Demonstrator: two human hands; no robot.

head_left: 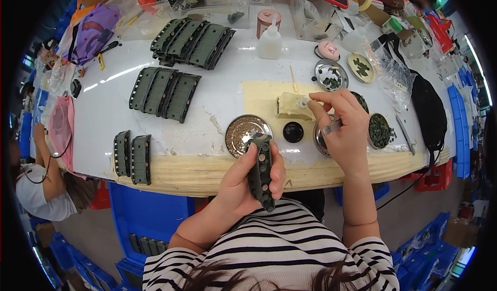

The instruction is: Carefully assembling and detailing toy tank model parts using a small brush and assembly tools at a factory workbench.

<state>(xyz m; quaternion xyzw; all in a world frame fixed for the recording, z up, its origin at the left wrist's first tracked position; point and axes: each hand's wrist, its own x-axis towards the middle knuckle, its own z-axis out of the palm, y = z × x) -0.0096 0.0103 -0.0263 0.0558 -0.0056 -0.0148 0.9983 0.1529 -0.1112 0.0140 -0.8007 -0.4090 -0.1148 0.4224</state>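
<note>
The white worktable [217, 99] spreads out beyond both hands, its near edge wrapped in yellowish tape just past the left hand's knuckles. Far beyond the left hand [248, 180] lie two stacks of dark green strips [190, 41], the nearer stack [163, 93] up and to its left, and a pair of the same strips [132, 157] well off to its left near the table edge. The left hand is closed around one long dark green strip [261, 172] studded with round metal contacts, held upright over the table edge. Just above that grip sits a round metal dish [243, 130], with a small black cap [293, 131] to its right. The right hand [341, 128] has thumb and forefinger pressed together on a tiny pale piece [304, 102] and grips a slim silver tool [331, 128]; a beige block [292, 106] lies just left of the pinch, a dish of small dark green parts [381, 130] to its right.
</note>
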